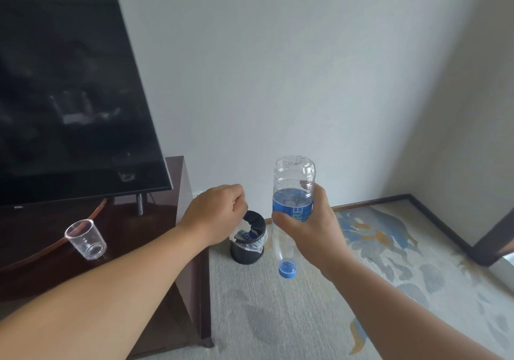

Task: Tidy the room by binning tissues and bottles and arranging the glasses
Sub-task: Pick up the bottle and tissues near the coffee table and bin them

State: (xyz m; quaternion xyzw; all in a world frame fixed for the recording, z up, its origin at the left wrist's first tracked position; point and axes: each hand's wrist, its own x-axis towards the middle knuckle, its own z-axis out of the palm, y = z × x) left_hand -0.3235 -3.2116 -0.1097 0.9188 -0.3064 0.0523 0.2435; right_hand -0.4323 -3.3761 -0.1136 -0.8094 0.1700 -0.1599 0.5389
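My right hand [311, 231] grips a clear plastic bottle [294, 181] around its blue label. The bottle is upside down, its blue cap [288, 269] pointing at the floor, to the right of the bin. My left hand [215, 210] hovers over the small black bin [247, 254], fingers curled, with a white tissue [241, 228] hanging from under them at the bin's rim. Something with a blue label lies inside the bin's clear liner. An empty clear glass [86, 240] stands upright on the dark wooden TV stand [144, 237], left of my left arm.
A large black TV [72, 95] stands on the stand behind the glass. The bin sits on the carpet [264, 318] by the stand's right end, near the white wall. A patterned rug with a dark border [411, 248] lies to the right.
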